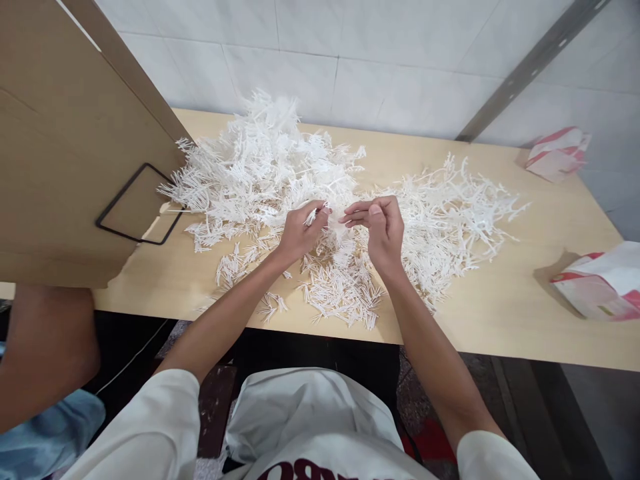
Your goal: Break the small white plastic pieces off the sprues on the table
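Together, both hands meet over a heap of white plastic pieces on a wooden table.

Reaching forward with the forearm angled inward, the left hand [300, 230] has its fingers curled shut around a small white sprue piece [312, 215], pinched near the thumb. Opposite it, the right hand [381, 225] is bent at the wrist, fingers folded loosely with the tips pointing toward the left hand; whether it grips anything cannot be told. Thin, comb-like and bright white, the piece sits just above the loose pile [280, 167] spread across the table [525, 313].
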Motion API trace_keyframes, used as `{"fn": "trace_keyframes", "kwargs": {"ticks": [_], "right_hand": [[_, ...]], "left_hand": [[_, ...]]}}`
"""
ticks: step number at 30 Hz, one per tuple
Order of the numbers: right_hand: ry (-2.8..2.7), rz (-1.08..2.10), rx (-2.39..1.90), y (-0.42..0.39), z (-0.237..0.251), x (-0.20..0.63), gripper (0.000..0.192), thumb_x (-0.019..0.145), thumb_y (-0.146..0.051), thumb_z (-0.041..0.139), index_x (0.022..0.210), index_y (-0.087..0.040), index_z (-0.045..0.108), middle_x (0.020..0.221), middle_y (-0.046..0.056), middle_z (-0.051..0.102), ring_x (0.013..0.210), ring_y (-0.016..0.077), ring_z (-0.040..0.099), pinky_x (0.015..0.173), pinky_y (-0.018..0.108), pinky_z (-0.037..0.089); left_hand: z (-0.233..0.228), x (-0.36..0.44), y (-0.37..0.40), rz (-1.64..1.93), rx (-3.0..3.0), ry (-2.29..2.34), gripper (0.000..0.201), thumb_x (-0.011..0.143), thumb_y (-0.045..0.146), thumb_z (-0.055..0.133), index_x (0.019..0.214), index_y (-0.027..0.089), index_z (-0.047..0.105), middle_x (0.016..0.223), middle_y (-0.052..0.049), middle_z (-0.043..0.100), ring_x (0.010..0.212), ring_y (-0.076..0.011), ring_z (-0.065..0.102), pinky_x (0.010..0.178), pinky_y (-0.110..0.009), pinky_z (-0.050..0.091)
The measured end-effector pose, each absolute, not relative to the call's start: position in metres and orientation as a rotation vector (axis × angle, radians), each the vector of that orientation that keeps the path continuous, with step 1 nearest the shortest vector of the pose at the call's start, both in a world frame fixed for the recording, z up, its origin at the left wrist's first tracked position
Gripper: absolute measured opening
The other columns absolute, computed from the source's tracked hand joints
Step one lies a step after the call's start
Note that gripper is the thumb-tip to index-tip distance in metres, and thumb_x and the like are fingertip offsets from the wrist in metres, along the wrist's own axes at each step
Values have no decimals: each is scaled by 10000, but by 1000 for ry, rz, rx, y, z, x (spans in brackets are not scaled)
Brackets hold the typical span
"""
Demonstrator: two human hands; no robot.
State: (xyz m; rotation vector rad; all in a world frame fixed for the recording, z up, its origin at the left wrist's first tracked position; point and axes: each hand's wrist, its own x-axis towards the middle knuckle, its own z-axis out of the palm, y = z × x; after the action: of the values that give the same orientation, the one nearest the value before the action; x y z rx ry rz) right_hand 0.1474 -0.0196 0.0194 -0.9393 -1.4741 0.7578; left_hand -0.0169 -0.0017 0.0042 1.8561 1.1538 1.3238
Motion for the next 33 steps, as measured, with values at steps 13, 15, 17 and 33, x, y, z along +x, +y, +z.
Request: {"fn": "trace_keyframes", "kwargs": {"ticks": [13,15,17,33], "right_hand": [[-1923,349,-1049,-17,21,155,214,904,-435,544,969,-262,651,946,14,700,870,146,645,813,333,519],[-1910,393,-1058,-17,18,155,200,923,-412,518,963,-250,628,924,9,689,829,128,643,764,300,520],[-1891,450,-1055,-17,15,155,192,938,-401,492,954,-249,607,929,3,685,825,117,646,753,284,517],[-1467,266,-1115,-11,22,160,292,964,-443,392,1142,-274,551,1153,66,652,1051,178,654,891,389,526]], "left_hand": [[4,-15,-2,1093,2197,961,404,962,467,380,759,180,581,705,-9,626,702,-125,577,710,-267,438],[4,-14,-3,1076,2223,987,405,968,453,369,748,179,571,700,-10,618,691,-126,567,701,-268,431],[6,-13,-5,1071,2210,993,396,969,451,370,766,181,577,701,-8,619,675,-123,563,689,-266,429],[10,-17,-2,1198,1819,947,367,933,501,436,816,186,584,658,13,625,636,-99,598,652,-241,469]]}}
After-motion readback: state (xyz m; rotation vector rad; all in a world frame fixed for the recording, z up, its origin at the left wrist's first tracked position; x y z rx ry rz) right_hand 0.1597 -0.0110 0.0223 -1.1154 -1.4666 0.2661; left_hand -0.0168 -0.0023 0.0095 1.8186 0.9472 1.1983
